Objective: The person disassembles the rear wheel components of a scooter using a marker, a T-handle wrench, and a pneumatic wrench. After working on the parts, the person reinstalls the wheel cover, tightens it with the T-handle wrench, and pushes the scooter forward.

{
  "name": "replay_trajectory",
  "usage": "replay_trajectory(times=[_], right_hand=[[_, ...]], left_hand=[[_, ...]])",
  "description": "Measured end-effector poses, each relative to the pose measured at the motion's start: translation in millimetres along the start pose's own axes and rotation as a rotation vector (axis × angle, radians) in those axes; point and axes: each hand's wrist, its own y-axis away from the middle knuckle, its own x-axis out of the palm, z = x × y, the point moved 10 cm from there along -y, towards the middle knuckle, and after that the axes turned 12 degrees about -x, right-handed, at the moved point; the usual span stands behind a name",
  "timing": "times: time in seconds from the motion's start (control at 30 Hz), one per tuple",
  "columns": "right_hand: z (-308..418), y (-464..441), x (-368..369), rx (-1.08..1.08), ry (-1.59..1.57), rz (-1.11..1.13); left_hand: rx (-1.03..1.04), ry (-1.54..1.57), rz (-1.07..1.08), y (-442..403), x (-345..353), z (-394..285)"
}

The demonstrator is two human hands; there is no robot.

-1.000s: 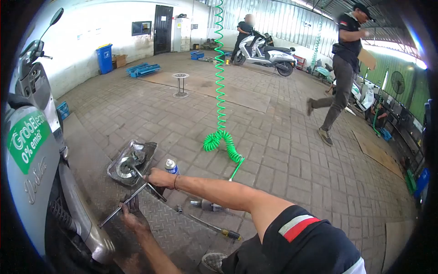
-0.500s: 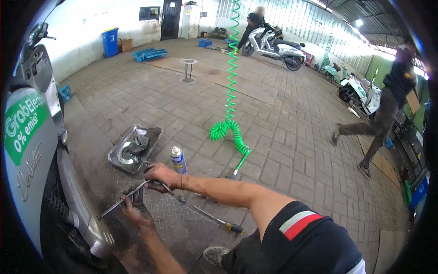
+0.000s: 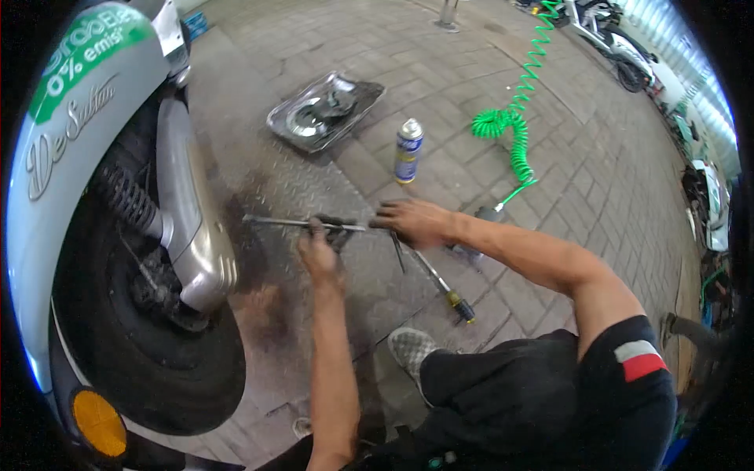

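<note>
A long thin metal T-handle wrench [image 3: 275, 222] lies level across both hands in front of me. My left hand [image 3: 320, 245] is closed around its shaft, the thumb on top and the dark, greasy fingers behind it. At the wrench's right end my right hand [image 3: 412, 222] grips the handle; a dark bar pokes out below the fingers. The wrench's left tip points toward the scooter's silver fork cover [image 3: 196, 235] and is apart from it. Below my right hand, a screwdriver [image 3: 455, 302] with a yellow and black handle lies on the floor.
A metal tray [image 3: 283, 133] with greasy parts sits ahead, with a blue and white spray can [image 3: 408, 153] upright to its right. A green coiled air hose [image 3: 518, 141] hangs down to the floor. The scooter's front wheel [image 3: 157, 369] stands at left. Other scooters are parked far right.
My view has tilted down and swung left. The wrench tip has come away from the fork cover, and both hands have moved right with the wrench.
</note>
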Motion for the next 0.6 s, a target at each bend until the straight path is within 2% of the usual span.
replay_trajectory(times=[0.03,0.1,0.17,0.2,0.33,0.4,0.47,0.53,0.6], right_hand=[[13,14,6,-0.092,0.044,-0.018],[0,57,20,0.024,0.040,-0.053],[-41,115,62,0.451,-0.231,0.337],[-48,135,68,0.422,-0.155,0.367],[-42,135,79,0.367,-0.066,0.442],[-43,114,89,0.400,-0.132,0.357],[-53,86,102,0.431,-0.192,0.265],[-81,70,120,0.623,-0.299,0.154],[-101,46,139,0.594,-0.241,0.171]], left_hand=[[-0.001,-0.006,-0.018,5,-10,6],[-0.091,-0.113,-0.105,14,-29,29],[-0.182,-0.149,-0.154,22,-42,39],[-0.261,-0.187,-0.191,25,-52,45],[-0.228,-0.356,-0.326,3,-104,75],[-0.109,-0.657,-0.292,-10,-118,80],[-0.076,-0.754,-0.331,5,-106,67],[-0.037,-0.858,-0.367,13,-102,65],[-0.192,-0.837,-0.307,9,-112,90]])
